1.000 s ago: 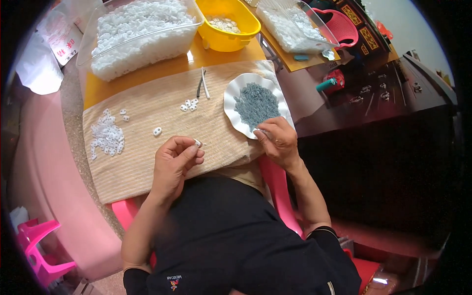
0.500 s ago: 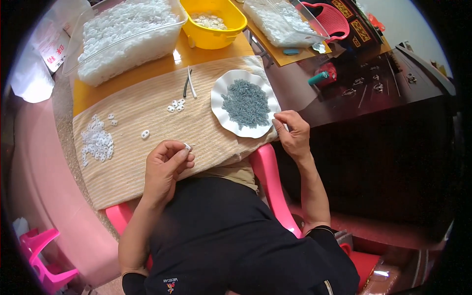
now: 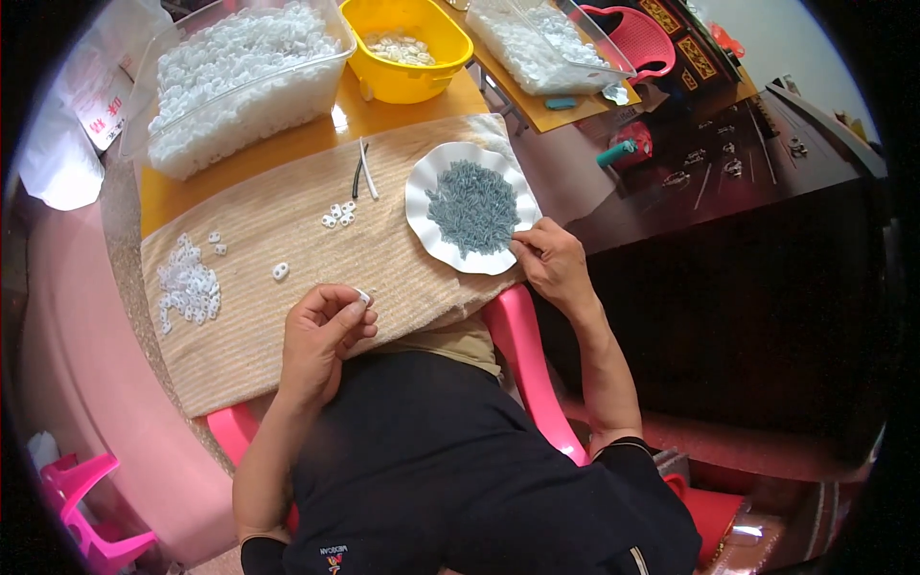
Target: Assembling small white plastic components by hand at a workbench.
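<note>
My left hand (image 3: pixel 321 333) is closed in a pinch above the near edge of the striped cloth (image 3: pixel 278 335). Between its thumb and forefinger is a small white plastic piece (image 3: pixel 364 298). My right hand (image 3: pixel 558 271) reaches over the right rim of a scalloped white plate (image 3: pixel 419 199). Its thumb and forefinger are together at the edge of a heap of small grey tube-like pieces (image 3: pixel 471 206); whatever they pinch is too small to make out. A lone white two-holed piece (image 3: pixel 281 271) lies left of my left hand.
A pile of white pieces (image 3: pixel 189 283) lies at the cloth's left, a small cluster (image 3: pixel 338 216) near the middle. Behind it rest a black and a white stick (image 3: pixel 369 172). Clear bins (image 3: pixel 254 125) of white pieces and a yellow basin (image 3: pixel 407 81) stand at the back.
My right hand has moved left from the plate's rim to the grey heap, fingertips now at its edge. My left hand keeps its hold on the white piece. The view has shifted slightly.
</note>
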A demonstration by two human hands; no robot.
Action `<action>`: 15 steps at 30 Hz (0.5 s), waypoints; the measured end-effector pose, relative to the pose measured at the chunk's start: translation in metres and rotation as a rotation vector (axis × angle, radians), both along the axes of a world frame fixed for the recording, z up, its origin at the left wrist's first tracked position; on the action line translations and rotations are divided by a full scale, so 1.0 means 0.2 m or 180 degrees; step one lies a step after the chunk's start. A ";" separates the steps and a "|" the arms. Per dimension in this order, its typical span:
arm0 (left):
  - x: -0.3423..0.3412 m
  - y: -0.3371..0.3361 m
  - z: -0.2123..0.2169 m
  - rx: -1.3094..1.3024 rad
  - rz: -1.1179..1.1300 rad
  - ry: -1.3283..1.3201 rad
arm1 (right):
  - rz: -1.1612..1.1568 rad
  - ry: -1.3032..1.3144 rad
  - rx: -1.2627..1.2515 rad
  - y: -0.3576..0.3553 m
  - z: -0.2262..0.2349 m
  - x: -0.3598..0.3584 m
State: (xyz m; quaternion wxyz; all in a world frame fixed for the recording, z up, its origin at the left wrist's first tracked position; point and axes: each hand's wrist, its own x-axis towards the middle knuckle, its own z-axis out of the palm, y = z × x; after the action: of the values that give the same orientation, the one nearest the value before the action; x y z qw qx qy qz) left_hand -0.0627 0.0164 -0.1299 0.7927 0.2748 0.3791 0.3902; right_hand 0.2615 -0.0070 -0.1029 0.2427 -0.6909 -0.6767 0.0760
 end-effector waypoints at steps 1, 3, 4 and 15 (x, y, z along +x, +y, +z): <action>0.00 0.00 0.00 0.0010 0.0004 -0.0001 | 0.0031 -0.0069 -0.0013 0.01 0.00 0.00; 0.00 -0.01 0.00 -0.0039 0.0006 -0.0021 | 0.0052 -0.0135 -0.0029 0.02 0.01 -0.02; 0.00 0.00 0.00 -0.0029 0.0010 -0.0019 | 0.0068 -0.0204 -0.0057 0.03 0.01 -0.02; -0.01 0.00 0.00 -0.0038 -0.0066 -0.0035 | 0.0093 -0.0303 0.0010 0.06 0.05 -0.07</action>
State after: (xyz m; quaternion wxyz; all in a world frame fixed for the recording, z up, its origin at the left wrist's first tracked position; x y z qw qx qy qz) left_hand -0.0649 0.0159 -0.1304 0.8005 0.2719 0.3742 0.3812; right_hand 0.2465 0.0050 -0.0936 0.2102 -0.6834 -0.6977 0.0456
